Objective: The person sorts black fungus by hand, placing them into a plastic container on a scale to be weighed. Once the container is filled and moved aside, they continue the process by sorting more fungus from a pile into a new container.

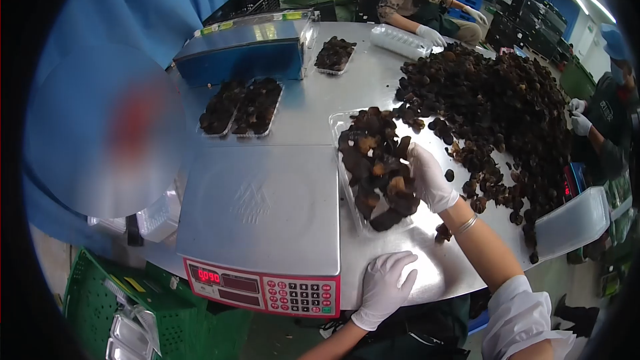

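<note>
A clear plastic tray (pixel 335 123) on the metal table holds dark brown, curled pieces that look like wood ear mushrooms (pixel 377 167). My right hand (pixel 432 180), in a white glove, reaches to the tray's right side, its fingers closed on some of the mushroom pieces; the fingertips are partly hidden. My left hand (pixel 387 287), gloved too, lies at the near table edge with nothing in it, fingers loosely bent and thumb apart. Left of the tray stands a digital scale (pixel 260 207) with a bare plate and a lit red display.
A large mushroom heap (pixel 493 107) covers the table's right side. Filled trays (pixel 259 107) stand beyond the scale, near a blue-fronted metal box (pixel 243 60). A green crate (pixel 133 300) sits lower left. A gloved co-worker (pixel 417 0) is across the table, another person (pixel 603 113) at right.
</note>
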Demonstrator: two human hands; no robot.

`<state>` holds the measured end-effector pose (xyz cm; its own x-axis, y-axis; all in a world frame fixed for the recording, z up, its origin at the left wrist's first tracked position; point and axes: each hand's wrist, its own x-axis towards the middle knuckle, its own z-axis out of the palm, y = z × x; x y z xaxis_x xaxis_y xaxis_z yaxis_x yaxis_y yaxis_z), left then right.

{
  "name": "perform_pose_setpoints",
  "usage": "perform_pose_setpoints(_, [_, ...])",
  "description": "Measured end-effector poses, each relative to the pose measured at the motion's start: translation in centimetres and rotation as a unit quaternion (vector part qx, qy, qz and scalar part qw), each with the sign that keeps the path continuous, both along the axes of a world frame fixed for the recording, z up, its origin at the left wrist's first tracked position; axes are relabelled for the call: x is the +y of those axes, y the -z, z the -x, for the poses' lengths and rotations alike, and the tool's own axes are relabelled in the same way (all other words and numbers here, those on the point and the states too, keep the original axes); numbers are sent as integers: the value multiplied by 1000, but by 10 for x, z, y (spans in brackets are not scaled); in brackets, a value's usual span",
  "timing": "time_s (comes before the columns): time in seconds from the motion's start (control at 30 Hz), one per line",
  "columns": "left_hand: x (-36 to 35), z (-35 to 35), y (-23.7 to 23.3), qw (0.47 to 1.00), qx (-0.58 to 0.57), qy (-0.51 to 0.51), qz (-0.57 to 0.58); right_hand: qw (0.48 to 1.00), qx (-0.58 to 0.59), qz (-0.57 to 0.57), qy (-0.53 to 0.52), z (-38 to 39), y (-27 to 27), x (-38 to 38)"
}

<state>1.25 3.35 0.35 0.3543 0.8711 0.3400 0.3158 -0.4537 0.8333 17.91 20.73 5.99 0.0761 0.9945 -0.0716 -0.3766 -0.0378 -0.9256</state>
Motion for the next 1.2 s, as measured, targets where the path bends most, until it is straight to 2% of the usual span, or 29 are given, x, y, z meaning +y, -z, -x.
perform_pose_setpoints(0.07, [0, 0, -1, 1000, 1, 11, 20, 994, 40, 80, 59, 21, -55, 1])
perform_pose_setpoints(0.1, [0, 0, -3, 1000, 3, 13, 22, 997, -20, 21, 70, -4, -25, 24])
perform_pose_setpoints(0.13, [1, 0, -6, 1000, 13, 5, 20, 999, 18, 18, 32, -40, 32, 65])
perform_pose_setpoints(0.2, [2, -1, -9, 999, 27, -2, 20, 993, 76, 21, 89, -24, 20, 94])
perform_pose_setpoints(0.27, [3, -2, -9, 999, 31, -11, 28, 999, 48, -2, 1, -45, 52, 134])
perform_pose_setpoints(0.3, [4, -2, -10, 999, 36, -12, 28, 999, -17, 6, 34, -40, 44, 137])
perform_pose_setpoints(0.33, [6, -2, -10, 999, 30, -10, 32, 994, 62, -3, 94, -17, 43, 150])
perform_pose_setpoints(0.4, [6, -2, -11, 999, 31, -8, 37, 996, 36, -7, 85, -1, 47, 168])
perform_pose_setpoints(0.5, [5, -2, -6, 998, 27, -3, 56, 994, 65, 20, 81, 30, 35, 183])
perform_pose_setpoints(0.53, [5, -2, -6, 998, 31, 2, 53, 998, 11, 17, 59, 30, 46, 197])
perform_pose_setpoints(0.6, [5, -3, -8, 998, 38, -6, 59, 997, 38, 20, 56, 45, 67, 226])
perform_pose_setpoints(0.67, [4, -4, -5, 998, 58, -4, 37, 994, -85, -28, 63, 56, 81, 244])
perform_pose_setpoints(0.73, [5, -4, -4, 998, 55, -14, 40, 990, -74, 24, 115, 74, 95, 266])
perform_pose_setpoints(0.83, [4, -3, -6, 998, 52, -6, 43, 993, -34, 56, 97, 94, 94, 265])
perform_pose_setpoints(1.0, [4, -5, 3, 999, 33, -23, 25, 988, -117, 64, 79, 111, 102, 271])
perform_pose_setpoints(1.07, [2, -5, 2, 998, 27, -25, 42, 961, -267, 65, 33, 109, 92, 259])
perform_pose_setpoints(1.1, [1, -5, 1, 998, 27, -25, 41, 964, -258, 68, -22, 104, 87, 253])
perform_pose_setpoints(1.13, [2, -5, 0, 999, 32, -27, 33, 964, -258, 65, -22, 97, 75, 238])
perform_pose_setpoints(1.2, [4, -7, -6, 999, 34, -31, 23, 982, -165, 71, -62, 81, 48, 199])
